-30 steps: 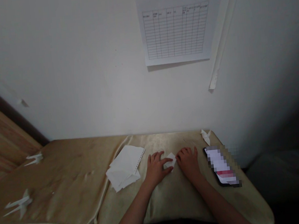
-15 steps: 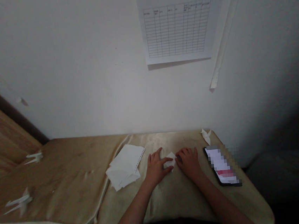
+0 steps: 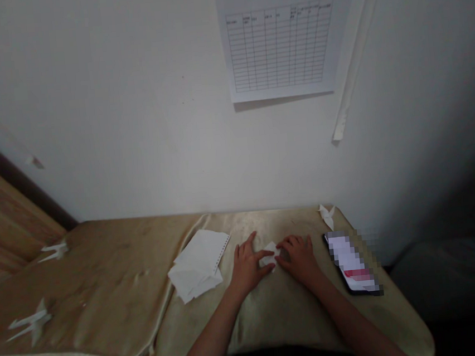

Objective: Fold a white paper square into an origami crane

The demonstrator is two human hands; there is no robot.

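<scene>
A small folded piece of white paper (image 3: 271, 250) lies on the satin-covered table between my hands. My left hand (image 3: 248, 265) grips its left side with thumb and index finger, the other fingers spread on the cloth. On the opposite side, my right hand (image 3: 299, 257) has thumb and index finger at the paper's right edge, its other fingers bent. Parts of the paper are hidden under the fingertips. Left of my hands lies a stack of white paper sheets (image 3: 201, 260), one with a perforated edge.
A phone (image 3: 352, 262) with a lit screen lies to the right, below a folded paper crane (image 3: 327, 216). Two more paper cranes, a nearer one (image 3: 32, 322) and a farther one (image 3: 55, 250), rest at the left. A printed table sheet (image 3: 279, 45) hangs on the wall.
My right thumb and fingers have shifted slightly left over the paper's right edge. The left hand stays nearly in place.
</scene>
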